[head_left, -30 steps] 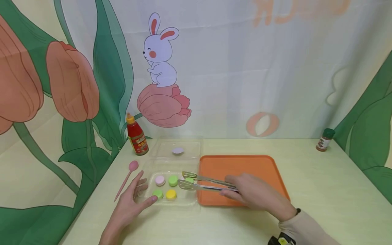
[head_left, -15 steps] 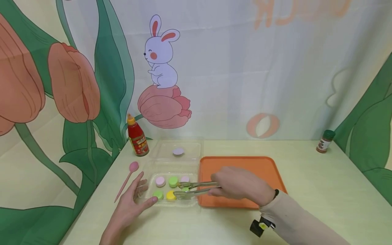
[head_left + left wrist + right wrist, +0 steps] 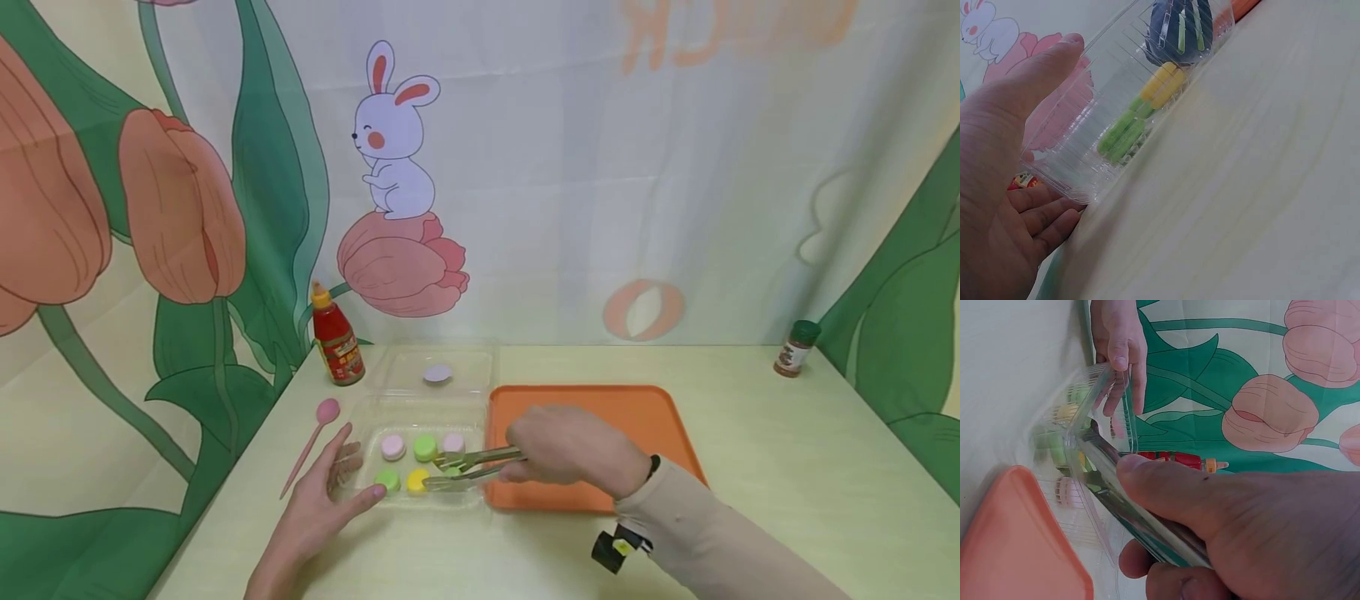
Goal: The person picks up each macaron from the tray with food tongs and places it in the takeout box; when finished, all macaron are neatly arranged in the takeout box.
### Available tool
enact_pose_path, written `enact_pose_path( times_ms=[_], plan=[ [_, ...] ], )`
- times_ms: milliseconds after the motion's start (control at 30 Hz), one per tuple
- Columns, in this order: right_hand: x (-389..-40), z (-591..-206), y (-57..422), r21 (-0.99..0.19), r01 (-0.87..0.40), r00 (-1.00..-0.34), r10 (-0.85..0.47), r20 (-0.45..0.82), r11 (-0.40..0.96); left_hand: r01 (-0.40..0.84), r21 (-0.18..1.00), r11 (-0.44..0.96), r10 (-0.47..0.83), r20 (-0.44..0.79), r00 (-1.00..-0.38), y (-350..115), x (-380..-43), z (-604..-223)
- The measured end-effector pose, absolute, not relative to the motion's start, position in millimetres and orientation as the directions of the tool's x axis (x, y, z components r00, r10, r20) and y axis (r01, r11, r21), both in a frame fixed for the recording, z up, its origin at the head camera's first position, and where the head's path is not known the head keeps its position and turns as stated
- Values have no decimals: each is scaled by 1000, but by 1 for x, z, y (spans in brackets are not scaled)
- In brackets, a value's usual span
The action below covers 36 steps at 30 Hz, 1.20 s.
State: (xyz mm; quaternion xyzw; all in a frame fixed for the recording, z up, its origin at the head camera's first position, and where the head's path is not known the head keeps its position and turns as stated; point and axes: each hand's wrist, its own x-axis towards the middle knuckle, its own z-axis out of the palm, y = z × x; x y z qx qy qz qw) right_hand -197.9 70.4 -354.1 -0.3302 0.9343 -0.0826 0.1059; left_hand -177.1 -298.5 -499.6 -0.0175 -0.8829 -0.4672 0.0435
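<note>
My left hand (image 3: 318,508) stands at the left end of a clear plastic container (image 3: 1066,140), thumb and fingers spread beside its wall. Inside sit several macarons: a pink one (image 3: 392,447), a green one (image 3: 425,447) and another pink one (image 3: 453,442) behind, with a green one (image 3: 387,480) and a yellow one (image 3: 418,481) in front. My right hand (image 3: 573,450) grips metal tongs (image 3: 491,455) above the tray's left side. The tongs' parted tips are around the front right green macaron (image 3: 452,472), which they partly hide; whether they touch it, I cannot tell.
An orange tray (image 3: 622,396) lies right of the container. Behind, the open clear lid (image 3: 386,367) has a pale oval sticker (image 3: 437,374). A pink spoon (image 3: 327,411) and a red sauce bottle (image 3: 339,342) are at left; a green-capped spice jar (image 3: 797,348) stands far right.
My right hand has moved left with the tongs, and their tips have come down from the back right pink macaron's place to the front right green one. The left hand has stayed put.
</note>
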Motion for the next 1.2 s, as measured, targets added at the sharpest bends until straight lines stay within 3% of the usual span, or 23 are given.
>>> enact_pose_path(
  times_ms=[633,967,1200],
  plan=[
    [-197,-351,78,-278,-537,-776,-596,-205,796,24,808,589,-27,49,-998,-296,-173,-498],
    [-190,-341,115,-408,-563,-768,-638,-65,719,30,813,582,-26,55,-998,-295,-175,-497],
    [-185,-349,146,-565,-433,-872,-485,65,702,36,813,580,-24,61,-998,-296,-176,-497]
  ],
)
